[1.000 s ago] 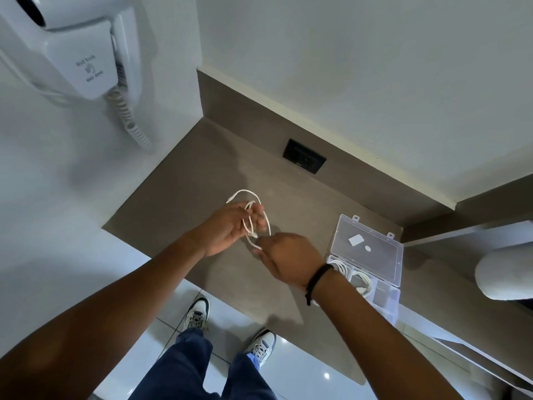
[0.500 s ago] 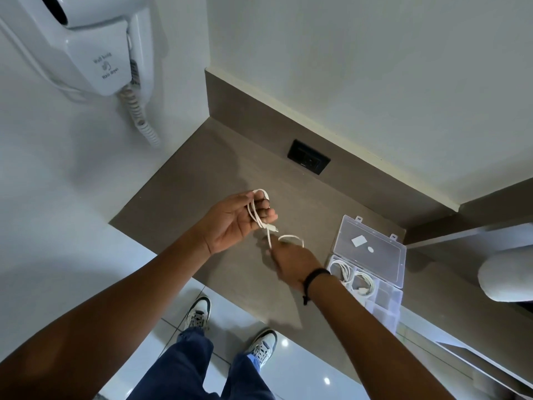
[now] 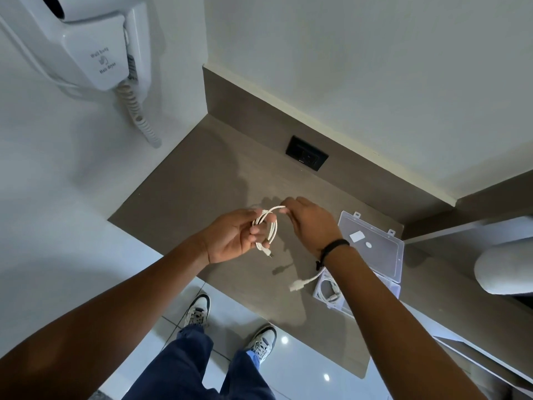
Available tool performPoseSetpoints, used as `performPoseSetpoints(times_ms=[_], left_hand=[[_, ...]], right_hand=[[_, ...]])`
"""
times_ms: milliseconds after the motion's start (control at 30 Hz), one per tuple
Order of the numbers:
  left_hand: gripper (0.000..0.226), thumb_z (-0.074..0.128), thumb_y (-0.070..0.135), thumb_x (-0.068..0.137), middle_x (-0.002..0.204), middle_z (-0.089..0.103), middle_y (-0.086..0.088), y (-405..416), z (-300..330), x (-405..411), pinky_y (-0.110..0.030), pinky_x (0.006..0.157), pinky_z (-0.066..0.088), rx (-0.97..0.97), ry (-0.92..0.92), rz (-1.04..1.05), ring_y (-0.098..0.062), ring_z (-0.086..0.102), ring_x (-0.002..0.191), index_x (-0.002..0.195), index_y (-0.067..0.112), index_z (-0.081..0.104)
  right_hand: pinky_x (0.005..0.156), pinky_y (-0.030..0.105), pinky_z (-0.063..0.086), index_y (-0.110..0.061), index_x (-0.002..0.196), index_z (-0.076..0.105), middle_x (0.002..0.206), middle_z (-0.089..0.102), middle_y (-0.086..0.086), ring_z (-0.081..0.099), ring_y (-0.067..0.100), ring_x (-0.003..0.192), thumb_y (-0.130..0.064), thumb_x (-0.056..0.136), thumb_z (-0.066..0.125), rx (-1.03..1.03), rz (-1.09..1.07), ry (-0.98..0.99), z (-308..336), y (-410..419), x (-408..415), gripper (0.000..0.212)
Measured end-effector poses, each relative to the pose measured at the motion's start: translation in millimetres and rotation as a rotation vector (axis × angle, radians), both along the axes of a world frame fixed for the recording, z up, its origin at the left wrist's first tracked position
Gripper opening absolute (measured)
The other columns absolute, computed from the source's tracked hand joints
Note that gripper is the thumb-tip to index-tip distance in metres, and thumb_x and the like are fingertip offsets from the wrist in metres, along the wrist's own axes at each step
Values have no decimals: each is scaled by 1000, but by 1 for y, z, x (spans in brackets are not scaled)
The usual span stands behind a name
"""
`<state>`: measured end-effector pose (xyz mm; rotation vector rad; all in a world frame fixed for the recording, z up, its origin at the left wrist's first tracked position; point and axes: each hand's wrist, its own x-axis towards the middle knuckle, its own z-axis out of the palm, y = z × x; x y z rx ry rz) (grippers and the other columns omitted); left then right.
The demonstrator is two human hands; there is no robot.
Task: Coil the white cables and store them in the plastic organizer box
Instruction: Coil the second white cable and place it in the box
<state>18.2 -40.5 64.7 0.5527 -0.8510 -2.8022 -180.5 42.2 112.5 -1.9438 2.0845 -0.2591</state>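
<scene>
A white cable is looped in a small coil above the brown counter. My left hand pinches the coil, with one plug end hanging just below the fingers. My right hand grips the cable at the top of the loop, and the free end with its plug dangles under my right wrist. The clear plastic organizer box lies open on the counter to the right, lid flipped back. A coiled white cable rests in its front left compartment, partly hidden by my right forearm.
A wall-mounted hair dryer with a spiral cord hangs at the upper left. A black socket sits in the counter's backsplash. A white rounded object is at the right edge. My feet stand on glossy floor tiles below the counter's front edge.
My right hand has gone from below the coil up to its top, carrying the cable round. The free end now hangs lower, beneath my right wrist. The view has shifted slightly.
</scene>
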Motion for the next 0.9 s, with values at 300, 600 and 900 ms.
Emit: performPoseSetpoints(times_ms=[300, 600, 900], left_hand=[[18, 48, 22, 102, 108, 79, -11, -6, 16, -19, -39, 112, 49, -136, -158, 311, -26, 70, 119, 93, 13, 61], [30, 41, 22, 107, 67, 55, -1, 14, 5, -10, -40, 76, 52, -361, -275, -24, -18, 42, 62, 94, 9, 65], [20, 42, 18, 110, 88, 51, 0, 25, 9, -8, -26, 76, 49, 5, 104, 6, -15, 53, 84, 96, 16, 56]], right_hand=[[69, 38, 45, -9, 134, 37, 116, 65, 21, 63, 41, 99, -19, 99, 45, 351, 105, -119, -41, 37, 64, 37], [77, 40, 48, -7, 103, 66, 97, 64, 16, 58, 35, 87, -3, 91, 50, -33, 263, 18, 27, -1, 20, 20], [77, 31, 52, -15, 99, 75, 91, 76, -1, 68, 15, 83, 0, 93, 57, -230, -310, -579, -9, 29, 29, 24]])
